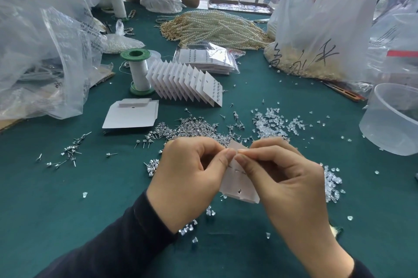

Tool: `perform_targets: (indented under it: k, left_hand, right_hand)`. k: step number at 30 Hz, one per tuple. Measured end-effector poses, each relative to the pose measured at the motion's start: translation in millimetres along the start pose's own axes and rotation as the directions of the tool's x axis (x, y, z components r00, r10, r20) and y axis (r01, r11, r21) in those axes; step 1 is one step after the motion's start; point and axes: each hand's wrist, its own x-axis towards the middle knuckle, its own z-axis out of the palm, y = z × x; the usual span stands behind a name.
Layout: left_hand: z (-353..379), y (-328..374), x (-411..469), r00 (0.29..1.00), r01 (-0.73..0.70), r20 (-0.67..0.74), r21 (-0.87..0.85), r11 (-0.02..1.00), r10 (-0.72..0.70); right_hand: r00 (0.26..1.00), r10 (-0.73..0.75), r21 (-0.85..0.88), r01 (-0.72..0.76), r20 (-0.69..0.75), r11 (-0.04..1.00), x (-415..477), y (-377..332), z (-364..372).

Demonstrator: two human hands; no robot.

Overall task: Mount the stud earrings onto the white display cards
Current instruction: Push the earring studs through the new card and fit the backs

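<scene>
- left hand (192, 173): fingers curled, thumb and forefinger pinch the top edge of a small white paper display card (239, 182).
- right hand (287, 178): fingers curled, thumb and forefinger pinch the same card top, fingertips nearly touching the left's. Can't tell if a stud sits between them.
- card is held tilted above the dark green felt table (67, 198); matte, flat, one punched hole near its lower end, thin metal pins across the middle.
- loose silver metal stud earrings (192, 126): spiky heap on the felt just beyond the hands.
- clear plastic earring backs (271, 119): glossy little nubs, scattered right of the studs.
- fanned row of filled white cards (187, 83), farther back.
- stack of blank white cards (131, 114), flat, left of the studs.
</scene>
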Motion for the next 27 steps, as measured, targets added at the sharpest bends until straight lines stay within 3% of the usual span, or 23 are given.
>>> perform_targets:
  k: [8,15,20,27]
  left_hand:
    - [3.4,-1.8,-1.8,0.997,-0.075,0.002,0.103,0.992,0.076]
    - [2.3,-3.3,2.1,0.999,-0.019,0.041,0.041,0.999,0.017]
    - [4.1,-4.6,3.2,0.999,0.038,0.026,0.001,0.999,-0.038]
    - [7.8,-3.0,0.5,0.999,-0.039,-0.024,0.066,0.997,0.040]
  right_hand:
    - [1.000,0.006,-0.014,-0.006,0.011,1.000,-1.9,4.0,1.9]
    - [0.999,-0.001,-0.022,0.002,0.044,1.000,-0.6,3.2,1.9]
    - [1.000,-0.018,-0.081,0.020,0.016,0.997,-1.1,0.8,1.8]
    - [0.993,-0.117,-0.258,0.112,-0.002,0.960,-1.8,-0.6,5.6]
